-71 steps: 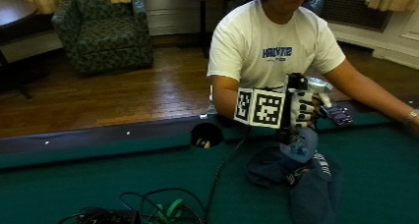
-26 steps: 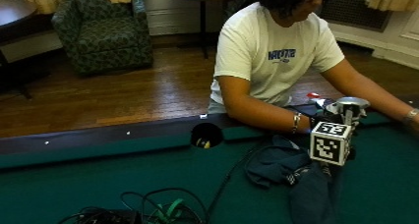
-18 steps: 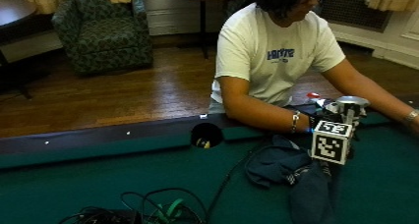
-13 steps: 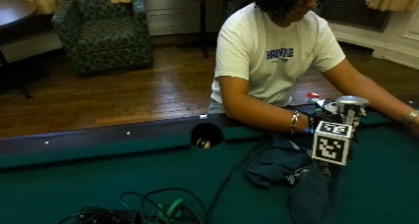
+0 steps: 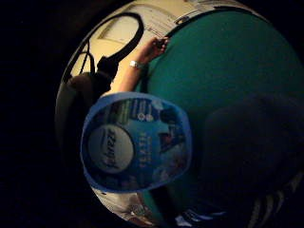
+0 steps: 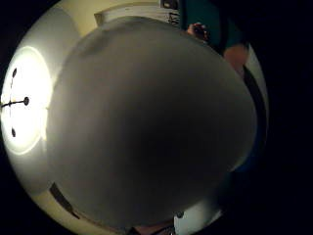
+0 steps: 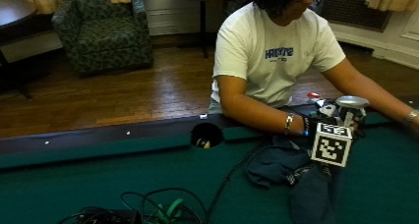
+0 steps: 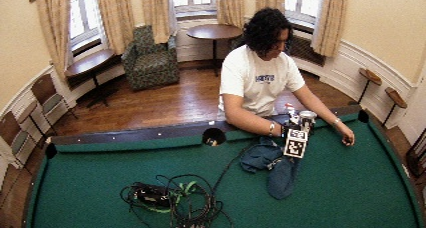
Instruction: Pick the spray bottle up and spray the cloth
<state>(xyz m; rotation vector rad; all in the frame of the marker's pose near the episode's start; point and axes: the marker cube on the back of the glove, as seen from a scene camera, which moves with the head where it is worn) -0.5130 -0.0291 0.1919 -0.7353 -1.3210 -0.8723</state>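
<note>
The spray bottle stands upright at the far edge of the green table, near the rail, its white head with a red tip showing beside the dark blue cloth. Its blue label carries white lettering and a pale round emblem. The cloth lies crumpled on the felt, one long fold trailing toward the near side.

blue-labelled spray bottle close, dark cloth beside
</note>
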